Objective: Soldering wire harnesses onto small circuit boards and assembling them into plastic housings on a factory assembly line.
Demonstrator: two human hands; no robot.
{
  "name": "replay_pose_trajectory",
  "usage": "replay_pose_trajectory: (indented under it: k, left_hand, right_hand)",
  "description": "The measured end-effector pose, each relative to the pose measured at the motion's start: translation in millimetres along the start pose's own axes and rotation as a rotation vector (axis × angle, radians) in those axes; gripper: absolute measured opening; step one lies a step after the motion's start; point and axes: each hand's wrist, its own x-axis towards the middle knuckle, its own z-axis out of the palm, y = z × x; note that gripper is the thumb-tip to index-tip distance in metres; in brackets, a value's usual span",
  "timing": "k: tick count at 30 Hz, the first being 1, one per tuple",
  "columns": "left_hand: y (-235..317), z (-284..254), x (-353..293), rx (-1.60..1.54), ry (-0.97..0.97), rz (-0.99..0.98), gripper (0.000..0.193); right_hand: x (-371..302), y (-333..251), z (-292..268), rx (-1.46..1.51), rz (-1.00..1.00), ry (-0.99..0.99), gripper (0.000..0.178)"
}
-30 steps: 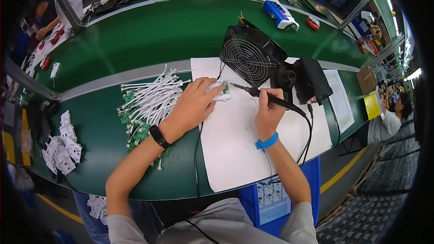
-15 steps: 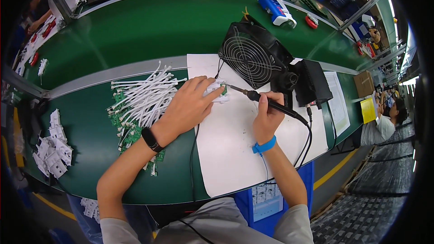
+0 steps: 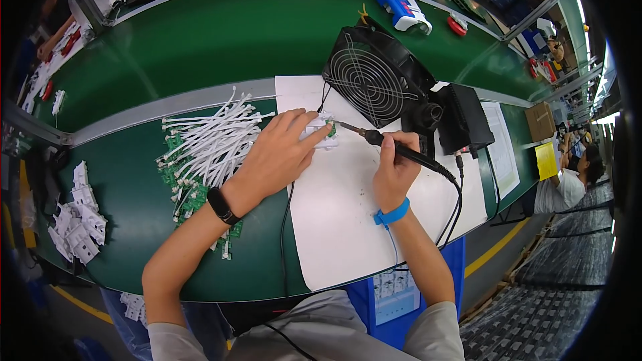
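Note:
My right hand (image 3: 396,170) grips a soldering iron (image 3: 376,138) like a pen, its tip pointing left. That tip is at or very near a small green circuit board (image 3: 331,130), which sits on a white plastic housing (image 3: 326,142). Fingers of my left hand (image 3: 279,152) press on the housing and the board's edge, holding them on a white sheet (image 3: 334,227). The hand partly hides the housing. Left of it lies a heap of white cables (image 3: 214,144) joined to green circuit boards (image 3: 194,200).
A black fan (image 3: 366,83) stands just beyond the iron, beside a black box-shaped unit (image 3: 465,120). The iron's cord (image 3: 459,200) loops at right. White plastic housings (image 3: 77,224) are piled far left. A blue-and-white device (image 3: 401,8) lies on the green shelf (image 3: 221,33).
Both hands stay almost where they were, with the iron's tip still at the board. The view has shifted slightly.

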Motion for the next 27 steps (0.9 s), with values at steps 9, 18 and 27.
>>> replay_pose_trajectory:
  k: [9, 18, 27]
  left_hand:
    - [-8.0, -9.8, 2.5, -0.107, -0.058, 0.005, 0.054]
    - [-3.4, -16.4, 5.3, -0.114, -0.13, -0.047, 0.055]
    - [1.3, -19.1, 8.2, -0.102, -0.146, -0.048, 0.057]
  right_hand:
    - [-5.3, 1.9, -12.5, 0.046, -0.004, 0.014, 0.005]
    - [-8.2, 6.1, -18.3, 0.135, 0.005, -0.059, 0.01]
    - [-6.7, 4.9, -17.8, 0.145, 0.018, -0.136, 0.009]
